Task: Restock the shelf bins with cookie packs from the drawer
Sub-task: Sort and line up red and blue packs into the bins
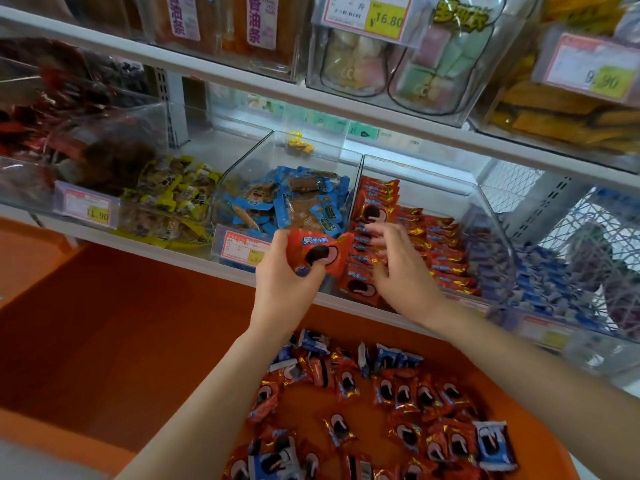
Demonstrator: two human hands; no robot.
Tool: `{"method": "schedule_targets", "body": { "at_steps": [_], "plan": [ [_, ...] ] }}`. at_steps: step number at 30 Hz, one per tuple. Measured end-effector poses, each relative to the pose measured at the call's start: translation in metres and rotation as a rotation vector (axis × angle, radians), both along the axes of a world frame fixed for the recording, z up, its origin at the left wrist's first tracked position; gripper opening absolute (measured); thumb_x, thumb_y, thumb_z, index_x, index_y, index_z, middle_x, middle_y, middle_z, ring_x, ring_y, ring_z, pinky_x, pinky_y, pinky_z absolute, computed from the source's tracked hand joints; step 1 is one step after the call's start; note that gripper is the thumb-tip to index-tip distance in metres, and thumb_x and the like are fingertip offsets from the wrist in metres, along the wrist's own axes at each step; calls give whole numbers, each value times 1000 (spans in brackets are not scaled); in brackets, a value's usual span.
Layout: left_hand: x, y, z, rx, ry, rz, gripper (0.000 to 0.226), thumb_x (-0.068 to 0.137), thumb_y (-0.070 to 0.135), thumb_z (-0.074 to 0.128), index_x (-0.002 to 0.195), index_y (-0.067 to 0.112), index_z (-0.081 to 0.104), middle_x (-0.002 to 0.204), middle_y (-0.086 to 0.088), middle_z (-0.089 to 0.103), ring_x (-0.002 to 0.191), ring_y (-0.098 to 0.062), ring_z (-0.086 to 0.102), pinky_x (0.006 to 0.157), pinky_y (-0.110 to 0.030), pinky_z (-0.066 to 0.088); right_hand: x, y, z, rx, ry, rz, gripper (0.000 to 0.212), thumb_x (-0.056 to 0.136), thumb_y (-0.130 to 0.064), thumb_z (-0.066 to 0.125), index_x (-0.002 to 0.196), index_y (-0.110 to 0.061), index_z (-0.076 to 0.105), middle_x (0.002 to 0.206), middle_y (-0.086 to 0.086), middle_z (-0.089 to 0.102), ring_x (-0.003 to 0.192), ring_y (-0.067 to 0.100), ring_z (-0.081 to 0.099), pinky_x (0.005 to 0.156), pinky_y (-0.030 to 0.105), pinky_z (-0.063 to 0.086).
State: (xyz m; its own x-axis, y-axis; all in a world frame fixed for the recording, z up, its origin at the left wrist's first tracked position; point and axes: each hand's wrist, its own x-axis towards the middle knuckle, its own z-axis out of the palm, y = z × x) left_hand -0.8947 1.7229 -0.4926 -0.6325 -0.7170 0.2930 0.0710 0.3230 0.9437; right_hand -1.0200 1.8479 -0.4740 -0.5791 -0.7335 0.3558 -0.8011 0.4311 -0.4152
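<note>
Down in the orange drawer [512, 386], plenty of loose packs [401, 396] wait. Up a level, the left hand [291, 271] grips 1 red pack [315, 252] just in front of the bin [415, 181]. The right hand [398, 268] is relaxed, fingers spread on the red rows [440, 244] inside. Looks like the placing step: next, that pack needs turning to match and slotting in near the front. Tight there, with clear walls on both sides. More room at the back, though the upper shelf [346, 98] overhangs.
</note>
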Motion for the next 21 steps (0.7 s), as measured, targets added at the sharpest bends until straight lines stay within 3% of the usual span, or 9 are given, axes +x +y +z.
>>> {"method": "schedule_targets", "body": {
  "at_steps": [3,6,9,12,15,18,21],
  "plan": [
    [3,16,7,19,2,-127,28,82,17,73,97,27,52,86,8,62,78,2,59,67,-8,46,24,14,5,-81,-249,88,54,93,-8,55,141,-19,34,137,-4,43,118,1,46,94,12,42],
    [6,31,13,14,-12,-250,29,83,18,72,96,32,51,87,10,63,77,5,61,66,-9,46,36,31,11,-137,-391,118,46,92,-19,60,134,-25,42,127,-8,54,113,4,55,96,23,47],
    [7,40,15,-13,-48,-279,30,82,19,73,101,30,53,88,13,63,80,8,60,68,-7,46,38,50,16,-161,-475,83,32,89,-24,64,119,-30,54,106,-3,66,89,11,68,86,35,55],
    [5,49,13,-80,-105,-249,41,81,22,75,114,27,51,97,17,61,88,10,57,73,-5,44,34,64,15,-165,-508,9,28,85,-27,68,111,-30,59,94,-2,71,80,15,70,82,39,56],
    [1,55,8,-263,-188,-227,46,87,26,66,128,25,45,118,12,51,107,0,49,89,-13,42,28,74,11,-212,-540,-57,30,85,-26,68,113,-21,60,86,-8,71,74,6,70,78,25,55],
    [-3,56,2,-567,-343,-239,49,96,28,51,142,22,34,134,5,40,123,-10,37,104,-24,28,15,81,13,-299,-508,-161,25,86,-28,66,109,-24,57,94,-11,65,76,-7,63,68,8,48],
    [-11,55,-7,-794,-428,-243,54,97,28,44,147,19,26,144,1,32,133,-14,27,111,-26,17,-5,87,11,-314,-463,-247,28,87,-32,66,112,-23,57,103,-1,65,86,1,60,69,10,44]
  ]
}}
